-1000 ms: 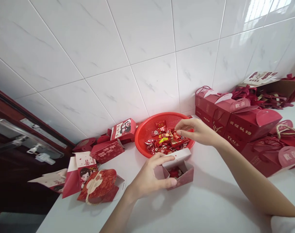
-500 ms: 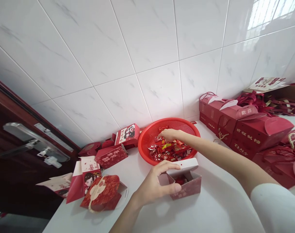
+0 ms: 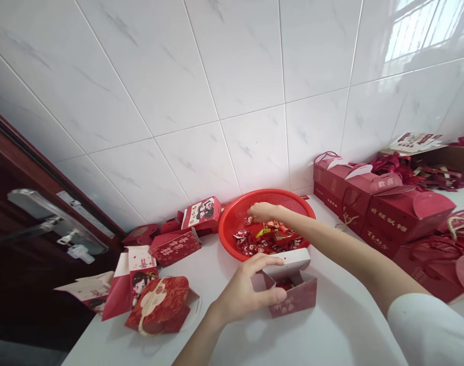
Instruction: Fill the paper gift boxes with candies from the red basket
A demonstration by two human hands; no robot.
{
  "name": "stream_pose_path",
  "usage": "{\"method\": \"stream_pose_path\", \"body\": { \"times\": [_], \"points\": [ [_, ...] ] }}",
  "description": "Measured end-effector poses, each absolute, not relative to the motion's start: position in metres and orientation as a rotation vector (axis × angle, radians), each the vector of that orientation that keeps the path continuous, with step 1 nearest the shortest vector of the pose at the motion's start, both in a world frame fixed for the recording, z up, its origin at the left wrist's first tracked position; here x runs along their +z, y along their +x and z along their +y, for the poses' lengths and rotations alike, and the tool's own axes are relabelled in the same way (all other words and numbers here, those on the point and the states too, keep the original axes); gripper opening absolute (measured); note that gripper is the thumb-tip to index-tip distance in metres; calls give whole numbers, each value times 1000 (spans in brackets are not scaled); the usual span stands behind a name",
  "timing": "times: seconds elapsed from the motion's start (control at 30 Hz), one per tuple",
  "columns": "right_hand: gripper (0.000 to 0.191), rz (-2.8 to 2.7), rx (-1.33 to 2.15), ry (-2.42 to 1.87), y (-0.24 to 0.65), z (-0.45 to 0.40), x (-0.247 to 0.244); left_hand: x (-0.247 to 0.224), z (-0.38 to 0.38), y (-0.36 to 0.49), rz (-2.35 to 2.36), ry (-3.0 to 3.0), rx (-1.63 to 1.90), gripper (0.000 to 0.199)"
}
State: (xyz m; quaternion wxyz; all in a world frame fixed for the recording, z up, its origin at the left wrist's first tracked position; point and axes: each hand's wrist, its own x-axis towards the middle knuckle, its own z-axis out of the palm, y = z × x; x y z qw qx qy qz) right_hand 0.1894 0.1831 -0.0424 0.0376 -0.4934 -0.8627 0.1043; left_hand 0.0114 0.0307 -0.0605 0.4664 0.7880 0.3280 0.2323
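My left hand [image 3: 251,290] grips a small open gift box [image 3: 296,300], thumb on its near side and fingers at the raised white lid. Some red-wrapped pieces show inside the box, partly in shadow. My right hand [image 3: 266,212] reaches into a red plastic basket [image 3: 227,236] with a mesh wall. Its fingers are curled down among wrapped candies [image 3: 260,244], and what lies between the fingertips is hidden. Most of the candy wrappers are red, one is yellow.
Folded red gift boxes [image 3: 174,246] and a box with a rope handle [image 3: 155,307] stand to the left. At right, large red boxes [image 3: 384,213] line the tiled wall [image 3: 251,147], with ribbons [image 3: 441,173] behind. A door handle [image 3: 56,223] is at far left.
My right hand has shifted slightly within the basket, its fingers more curled. My left hand keeps its hold on the gift box. The view has tilted a little upward.
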Motion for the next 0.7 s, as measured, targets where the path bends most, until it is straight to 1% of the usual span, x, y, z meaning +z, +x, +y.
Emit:
{"method": "stream_pose_path", "body": {
  "times": [0.07,0.17,0.2,0.27,0.33,0.4,0.47,0.53,0.7],
  "points": [
    [10,-2522,413,-1386,204,170,-24,-61,31,12,824,1933,572,54],
    [21,-2118,918,-872,227,131,1,-60,32,13,844,1913,582,58],
    [26,-2073,1013,-761,234,115,8,-60,32,14,839,1905,585,59],
    [29,-2092,1096,-688,243,82,16,-59,31,14,836,1889,577,60],
    [24,-2191,1059,-732,248,54,16,-59,31,14,847,1871,560,63],
    [19,-2312,943,-825,250,35,10,-58,30,14,857,1855,552,67],
    [17,-2373,834,-903,252,23,2,-58,30,15,852,1858,556,68],
    [21,-2321,774,-941,256,15,-5,-58,30,16,843,1871,562,63],
    [33,-1981,687,-1088,278,2,-22,-57,31,16,824,1932,571,52]
  ]
}}
